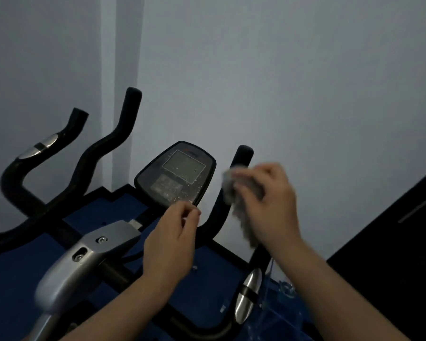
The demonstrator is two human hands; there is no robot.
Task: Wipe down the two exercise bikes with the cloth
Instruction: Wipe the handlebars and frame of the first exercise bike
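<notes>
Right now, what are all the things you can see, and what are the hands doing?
Console: one, black with a grey screen, speckled, centre, on the near exercise bike.
Handlebars: near bike's right bar black, partly behind the cloth; two more black bars at left.
Silver grip sensors: two, one at left, one at lower right.
Grey stem cover: one, lower left.
Floor mat: blue, under the bikes.
Wall: pale grey-blue, behind.
Cloth: one, grey, held against the right bar.
Left hand: fingers curled, just below the console, seems to hold nothing.
Right hand: grips the cloth.
</notes>
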